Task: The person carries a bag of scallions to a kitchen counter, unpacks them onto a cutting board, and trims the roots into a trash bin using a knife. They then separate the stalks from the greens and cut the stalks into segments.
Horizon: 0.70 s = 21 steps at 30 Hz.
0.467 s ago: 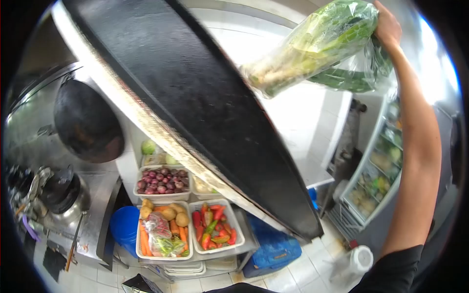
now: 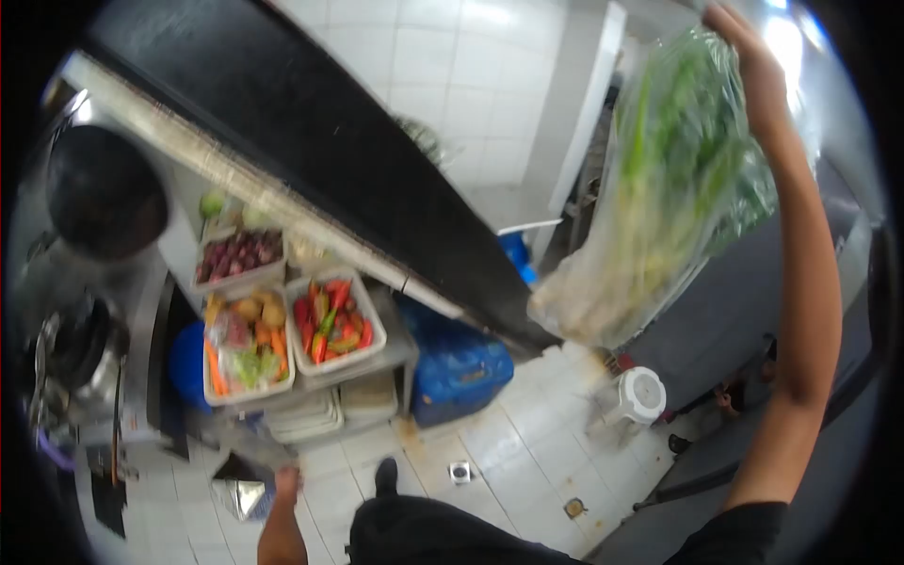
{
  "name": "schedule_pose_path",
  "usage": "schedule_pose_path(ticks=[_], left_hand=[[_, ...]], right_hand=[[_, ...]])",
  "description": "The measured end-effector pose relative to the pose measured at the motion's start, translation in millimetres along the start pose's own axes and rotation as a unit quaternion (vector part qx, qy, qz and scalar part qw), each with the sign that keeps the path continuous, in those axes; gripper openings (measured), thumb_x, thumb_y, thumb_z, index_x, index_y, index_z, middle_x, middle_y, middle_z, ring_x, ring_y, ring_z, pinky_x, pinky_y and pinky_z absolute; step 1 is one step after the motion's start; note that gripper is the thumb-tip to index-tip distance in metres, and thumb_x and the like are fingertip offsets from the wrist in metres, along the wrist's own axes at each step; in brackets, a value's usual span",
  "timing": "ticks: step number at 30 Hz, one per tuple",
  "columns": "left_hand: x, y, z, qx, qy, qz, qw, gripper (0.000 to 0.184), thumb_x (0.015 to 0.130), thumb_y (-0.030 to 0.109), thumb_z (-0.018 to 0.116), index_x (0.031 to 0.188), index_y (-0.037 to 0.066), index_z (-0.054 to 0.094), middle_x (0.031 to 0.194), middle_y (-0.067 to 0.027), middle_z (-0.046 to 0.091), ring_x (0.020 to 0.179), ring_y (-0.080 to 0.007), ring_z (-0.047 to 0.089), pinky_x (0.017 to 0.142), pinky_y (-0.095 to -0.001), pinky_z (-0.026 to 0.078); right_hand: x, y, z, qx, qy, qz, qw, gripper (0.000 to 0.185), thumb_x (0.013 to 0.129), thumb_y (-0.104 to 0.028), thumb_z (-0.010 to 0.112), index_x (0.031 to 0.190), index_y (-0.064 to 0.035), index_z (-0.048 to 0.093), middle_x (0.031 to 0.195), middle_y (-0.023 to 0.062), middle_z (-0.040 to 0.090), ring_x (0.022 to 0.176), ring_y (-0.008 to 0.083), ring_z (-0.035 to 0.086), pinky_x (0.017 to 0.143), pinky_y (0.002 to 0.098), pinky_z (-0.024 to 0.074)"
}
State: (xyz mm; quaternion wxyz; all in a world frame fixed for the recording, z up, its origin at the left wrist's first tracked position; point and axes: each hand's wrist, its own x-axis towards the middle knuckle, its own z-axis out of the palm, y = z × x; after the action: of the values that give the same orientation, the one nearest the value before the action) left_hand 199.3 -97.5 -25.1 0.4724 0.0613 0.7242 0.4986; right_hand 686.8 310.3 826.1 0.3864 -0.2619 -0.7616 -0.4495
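Note:
My right hand (image 2: 750,71), raised at the upper right, grips the top of a clear plastic bag of leafy greens (image 2: 659,179). The bag hangs down at a slant, with green leaves near the top and pale stalk ends at its lower left. Low in the view is my left hand (image 2: 287,483), blurred, its fingers not clear enough to read. Beside it is a smeared translucent patch I cannot make out, above a shiny silvery object (image 2: 243,490) near the floor.
A large black panel (image 2: 311,122) with a pale edge slants across the view. Below it, a metal shelf holds trays of red peppers (image 2: 330,320), mixed vegetables (image 2: 250,339) and purple onions (image 2: 240,256). A blue jerrycan (image 2: 461,377) and white stool (image 2: 640,395) stand on the tiled floor.
The bag of greens has swung from nearly level to hanging steeply, moving right and down from the black panel. My view has turned, and my left hand has come into sight.

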Motion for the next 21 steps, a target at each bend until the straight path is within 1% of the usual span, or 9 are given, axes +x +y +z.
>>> schedule_pose_path(ticks=[2, 3, 4, 6, 8, 13, 15, 19, 21], left_hand=[[-90, 73, 84, -0.061, 0.041, 0.013, 0.997, 0.028, 0.092, 0.034, 0.058, 0.108, 0.011, 0.059, 0.097, -0.0031, 0.063, 0.084, -0.0164, 0.059, 0.073, -0.0362, 0.05], [-94, 79, 104, -0.045, -0.044, -0.007, 0.998, 0.047, 0.094, 0.041, 0.057, 0.128, 0.01, 0.053, 0.122, -0.0059, 0.059, 0.11, -0.0211, 0.054, 0.092, -0.0437, 0.046], [-108, 88, 130, -0.034, -0.068, 0.017, 0.997, 0.055, 0.094, 0.048, 0.056, 0.134, 0.011, 0.052, 0.128, -0.0072, 0.057, 0.119, -0.0235, 0.051, 0.1, -0.0464, 0.042], [-133, 101, 175, -0.031, -0.116, 0.055, 0.991, 0.072, 0.093, 0.057, 0.054, 0.147, 0.011, 0.042, 0.149, -0.0098, 0.044, 0.14, -0.0276, 0.035, 0.112, -0.0502, 0.029], [-169, 130, 207, -0.053, -0.162, 0.123, 0.978, 0.076, 0.093, 0.062, 0.049, 0.148, 0.009, 0.041, 0.153, -0.0112, 0.038, 0.143, -0.0263, 0.03, 0.117, -0.0459, 0.022], [-171, 145, 221, -0.116, -0.24, 0.251, 0.931, 0.084, 0.097, 0.067, 0.032, 0.149, 0.001, 0.035, 0.154, -0.0126, 0.036, 0.142, -0.0232, 0.03, 0.118, -0.0369, 0.021], [-253, 169, 166, -0.095, -0.286, 0.254, 0.919, 0.088, 0.095, 0.072, 0.029, 0.152, 0.005, 0.03, 0.156, -0.0147, 0.031, 0.143, -0.0259, 0.029, 0.118, -0.0388, 0.021], [-308, 112, 65, -0.092, -0.165, 0.263, 0.946, 0.095, 0.091, 0.077, 0.032, 0.152, 0.005, 0.029, 0.152, -0.0151, 0.036, 0.139, -0.0271, 0.034, 0.116, -0.0391, 0.025], [-332, 60, 4, -0.161, -0.055, 0.17, 0.971, 0.097, 0.088, 0.079, 0.035, 0.152, 0.006, 0.029, 0.149, -0.0129, 0.04, 0.136, -0.027, 0.037, 0.113, -0.0385, 0.029]], right_hand=[[-47, -17, 0, -0.038, -0.056, -0.011, 0.998, 0.032, 0.096, -0.007, 0.052, 0.126, -0.0049, 0.063, 0.133, 0.013, 0.059, 0.112, 0.025, 0.063, 0.096, 0.0322, 0.0501], [-66, -28, -3, -0.001, 0.004, -0.115, 0.993, 0.024, 0.09, -0.002, 0.056, 0.111, 0.0028, 0.065, 0.123, 0.0144, 0.063, 0.108, 0.0263, 0.065, 0.09, 0.0338, 0.0531], [-78, -62, -12, 0.044, 0.085, -0.191, 0.977, 0.013, 0.068, -0.003, 0.061, 0.08, -0.0012, 0.056, 0.08, 0.0126, 0.053, 0.076, 0.029, 0.059, 0.061, 0.0376, 0.046], [-101, -108, -25, 0.096, 0.128, -0.283, 0.946, 0.022, 0.057, -0.003, 0.065, 0.076, 0.0014, 0.056, 0.073, 0.0145, 0.051, 0.071, 0.0318, 0.059, 0.073, 0.0408, 0.0554], [-125, -154, -36, 0.178, 0.117, -0.33, 0.92, 0.022, 0.058, 0.001, 0.066, 0.077, 0.0061, 0.055, 0.071, 0.015, 0.052, 0.068, 0.0326, 0.059, 0.086, 0.0555, 0.0558], [-176, -277, -70, 0.332, 0.169, -0.431, 0.822, 0.006, 0.068, -0.003, 0.057, 0.071, -0.003, 0.052, 0.07, 0.012, 0.047, 0.063, 0.0281, 0.056, 0.08, 0.0581, 0.0576], [-180, -332, -81, 0.377, 0.202, -0.455, 0.781, 0.005, 0.068, -0.005, 0.056, 0.071, -0.0073, 0.054, 0.07, 0.0094, 0.047, 0.064, 0.0267, 0.056, 0.082, 0.0555, 0.0558], [-160, -438, -130, 0.457, 0.285, -0.463, 0.704, 0.008, 0.065, -0.007, 0.057, 0.071, -0.0121, 0.054, 0.072, 0.0053, 0.047, 0.067, 0.0238, 0.056, 0.08, 0.0485, 0.0506], [-143, -483, -169, 0.497, 0.337, -0.451, 0.66, 0.007, 0.066, -0.008, 0.056, 0.071, -0.0124, 0.054, 0.073, 0.005, 0.047, 0.067, 0.0238, 0.056, 0.076, 0.047, 0.0504]])
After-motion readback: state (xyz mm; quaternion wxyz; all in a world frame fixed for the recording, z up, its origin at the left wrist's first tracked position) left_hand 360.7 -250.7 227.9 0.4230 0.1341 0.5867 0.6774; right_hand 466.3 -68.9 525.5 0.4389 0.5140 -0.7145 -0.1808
